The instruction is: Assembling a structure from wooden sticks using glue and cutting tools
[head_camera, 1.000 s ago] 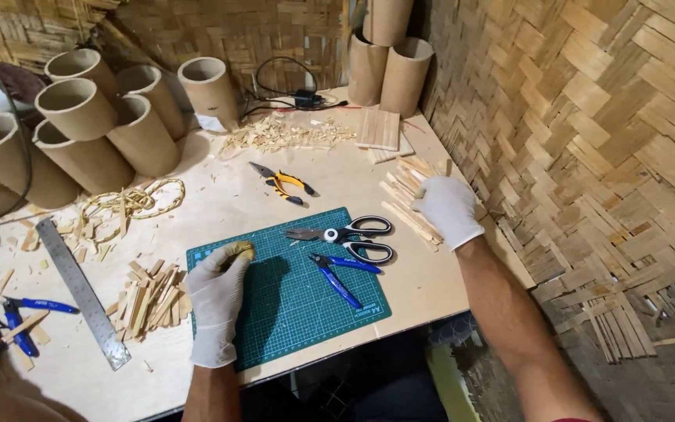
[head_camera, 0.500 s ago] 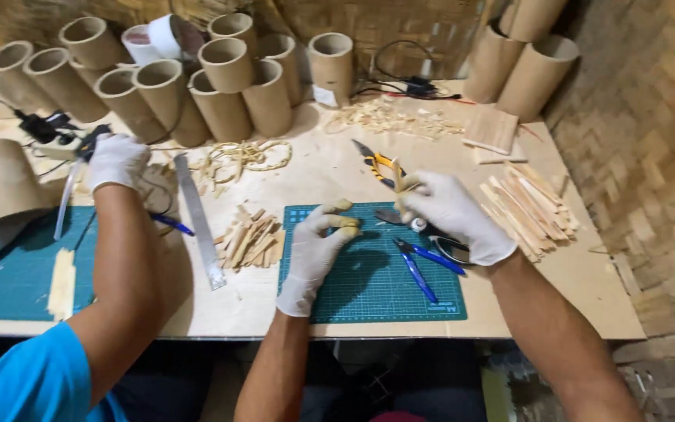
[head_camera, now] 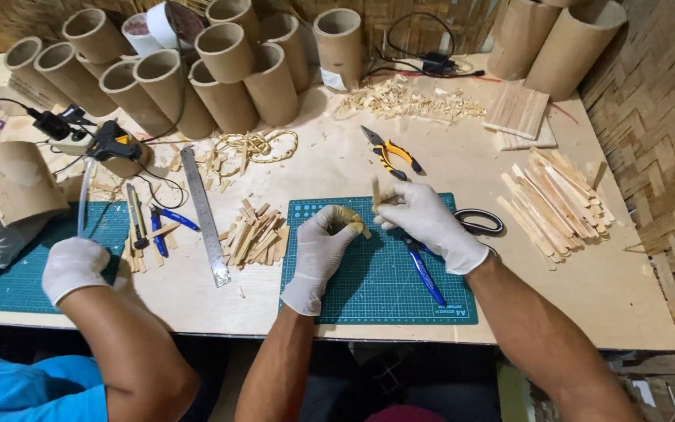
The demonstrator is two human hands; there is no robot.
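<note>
A craft workshop: woven bamboo walls (head_camera: 658, 117), cutting mats (head_camera: 376, 289), cardboard tubes (head_camera: 220, 78).

Both gloved hands meet at centre: left hand (head_camera: 320, 248) curled shut, right hand (head_camera: 428, 224) pinching (forearms bare).

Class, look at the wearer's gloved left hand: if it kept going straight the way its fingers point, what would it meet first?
Most likely the right hand: the left hand points up and rightward, its fingers around a small bamboo piece just short of it.
</note>
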